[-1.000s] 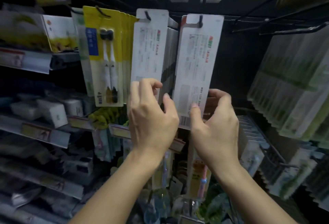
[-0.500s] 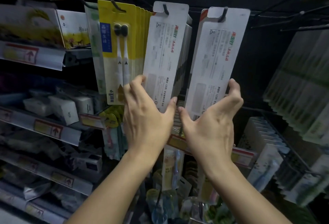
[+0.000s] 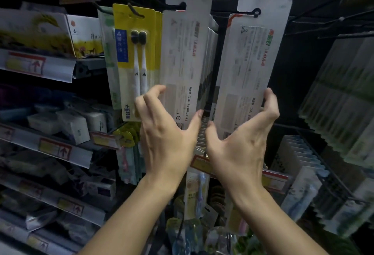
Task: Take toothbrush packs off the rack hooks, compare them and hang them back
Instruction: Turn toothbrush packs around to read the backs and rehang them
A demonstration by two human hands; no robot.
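Note:
Two long white toothbrush packs hang side by side with their printed backs toward me. The left pack (image 3: 183,62) has its hole on a black hook (image 3: 183,4). My left hand (image 3: 168,133) spans its lower end, thumb on the right edge and fingers curled at the left edge. The right pack (image 3: 248,68) has its hole at the tip of another hook (image 3: 256,12). My right hand (image 3: 238,145) holds its lower end the same way, fingers on the right edge. More white packs hang behind the left one.
Yellow two-brush packs (image 3: 137,58) hang just left of my left hand. Shelves with boxes and price strips (image 3: 54,149) fill the left side. Bare black hooks (image 3: 332,21) stick out at the upper right above rows of pale packs (image 3: 344,96). Children's toothbrushes (image 3: 199,190) hang below.
Both hands went from pinching the packs' bottom ends to spanning their lower edges with spread fingers. The packs now sit higher and further apart in view.

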